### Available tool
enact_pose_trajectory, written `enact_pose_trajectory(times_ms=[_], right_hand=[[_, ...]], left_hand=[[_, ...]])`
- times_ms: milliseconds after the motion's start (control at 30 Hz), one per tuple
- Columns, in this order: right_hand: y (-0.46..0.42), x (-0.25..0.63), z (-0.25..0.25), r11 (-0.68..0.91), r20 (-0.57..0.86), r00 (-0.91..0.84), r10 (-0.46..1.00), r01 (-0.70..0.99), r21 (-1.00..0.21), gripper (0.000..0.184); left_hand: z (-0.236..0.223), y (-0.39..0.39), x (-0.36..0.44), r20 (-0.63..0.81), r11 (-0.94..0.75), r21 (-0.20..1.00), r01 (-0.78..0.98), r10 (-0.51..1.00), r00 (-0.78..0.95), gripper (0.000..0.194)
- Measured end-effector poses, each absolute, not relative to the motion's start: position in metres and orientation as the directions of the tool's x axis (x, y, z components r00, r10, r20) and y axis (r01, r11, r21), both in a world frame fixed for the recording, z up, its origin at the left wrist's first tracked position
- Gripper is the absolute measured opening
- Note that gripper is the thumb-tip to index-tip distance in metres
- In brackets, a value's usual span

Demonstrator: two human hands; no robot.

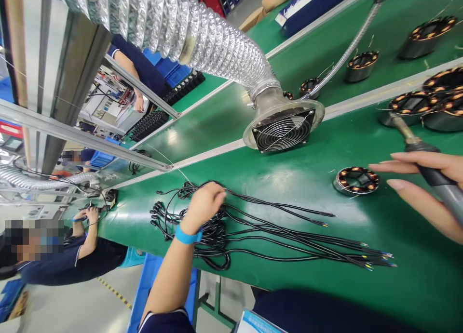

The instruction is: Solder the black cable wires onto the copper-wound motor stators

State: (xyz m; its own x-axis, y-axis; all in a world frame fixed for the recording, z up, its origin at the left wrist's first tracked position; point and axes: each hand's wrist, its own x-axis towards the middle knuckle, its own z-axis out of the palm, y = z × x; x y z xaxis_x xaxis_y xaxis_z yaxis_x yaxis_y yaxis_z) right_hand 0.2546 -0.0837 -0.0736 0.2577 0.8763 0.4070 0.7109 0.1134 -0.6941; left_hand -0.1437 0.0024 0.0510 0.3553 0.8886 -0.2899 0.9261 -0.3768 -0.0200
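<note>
My left hand (207, 202), with a blue wristband, is closed on a black cable (260, 199) at the upper side of a cable bundle (213, 232). Its fingertips are partly hidden from view. The stripped cable ends (385, 259) point right, showing coloured wires. In my right hand (430, 183) is a soldering iron (434, 171), its grip lying between the fingers. The iron's metal tip overlaps a stator (408, 103) in view; I cannot tell whether they touch. Just left of the right fingertips, a single stator (356, 181) with copper windings lies on the green bench (289, 285).
A fume-extraction fan (284, 130) on a silver flexible duct (217, 44) hangs over the bench. Several more stators (361, 65) stand at upper right. A metal frame (83, 130) rises at left. A co-worker (72, 260) works farther along; a blue bin (144, 285) is below.
</note>
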Motion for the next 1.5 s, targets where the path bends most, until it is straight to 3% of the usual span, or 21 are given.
enact_pose_trajectory(times_ms=[67,100,167,267,333,467,567,700,900,1100,1167,1300,1400,1500], right_hand=[[-0.084,0.255,-0.069,0.163,0.463,0.223,0.858,0.736,-0.656,0.060],[-0.084,0.255,-0.066,0.171,0.482,0.216,0.849,0.750,-0.639,0.057],[-0.083,0.253,-0.058,0.160,0.477,0.211,0.853,0.764,-0.625,0.052],[-0.082,0.251,-0.044,0.168,0.452,0.179,0.874,0.760,-0.628,0.047],[-0.082,0.250,-0.035,0.204,0.482,0.154,0.862,0.765,-0.610,0.043],[-0.092,0.242,-0.016,0.297,0.515,0.084,0.853,0.734,-0.611,0.035],[-0.102,0.225,-0.008,0.349,0.479,0.050,0.876,0.619,-0.704,0.036],[-0.103,0.193,-0.007,0.298,0.364,0.107,0.925,0.389,-0.872,0.036],[-0.096,0.172,-0.006,0.277,0.297,0.220,0.929,0.115,-0.954,0.038],[-0.097,0.173,-0.003,0.308,0.317,0.163,0.934,0.082,-0.948,0.034],[-0.096,0.171,-0.004,0.314,0.323,0.171,0.931,0.076,-0.946,0.032],[-0.093,0.165,-0.004,0.242,0.229,0.194,0.954,-0.049,-0.969,0.036],[-0.093,0.164,-0.006,0.189,0.167,0.164,0.972,-0.132,-0.973,0.042],[-0.093,0.164,-0.013,0.180,0.159,0.134,0.978,-0.159,-0.971,0.046]], left_hand=[[0.041,-0.009,-0.109,-0.321,-0.542,0.159,0.825,0.762,0.562,0.020],[0.035,-0.014,-0.091,-0.331,-0.608,0.191,0.771,0.699,0.634,0.023],[0.022,-0.022,-0.060,-0.366,-0.718,0.180,0.673,0.586,0.723,0.030],[0.008,-0.024,-0.030,-0.418,-0.815,0.139,0.563,0.467,0.779,0.019],[0.008,-0.020,-0.023,-0.420,-0.820,0.174,0.545,0.439,0.794,0.018],[0.022,-0.009,-0.027,-0.317,-0.647,0.462,0.607,0.518,0.794,0.010],[0.031,-0.006,-0.034,-0.267,-0.419,0.698,0.581,0.600,0.754,0.016],[0.031,-0.008,-0.038,-0.251,-0.251,0.832,0.495,0.627,0.738,0.027],[0.028,-0.010,-0.042,-0.242,-0.179,0.882,0.436,0.623,0.744,0.036],[0.026,-0.012,-0.045,-0.283,-0.119,0.894,0.433,0.599,0.749,0.041],[0.025,-0.012,-0.044,-0.218,-0.158,0.910,0.384,0.604,0.766,0.045],[0.023,-0.013,-0.039,0.054,-0.311,0.928,0.205,0.656,0.753,0.064],[0.023,-0.013,-0.036,0.077,-0.374,0.900,0.223,0.640,0.764,0.075],[0.025,-0.011,-0.036,0.061,-0.418,0.881,0.222,0.566,0.822,0.071]])
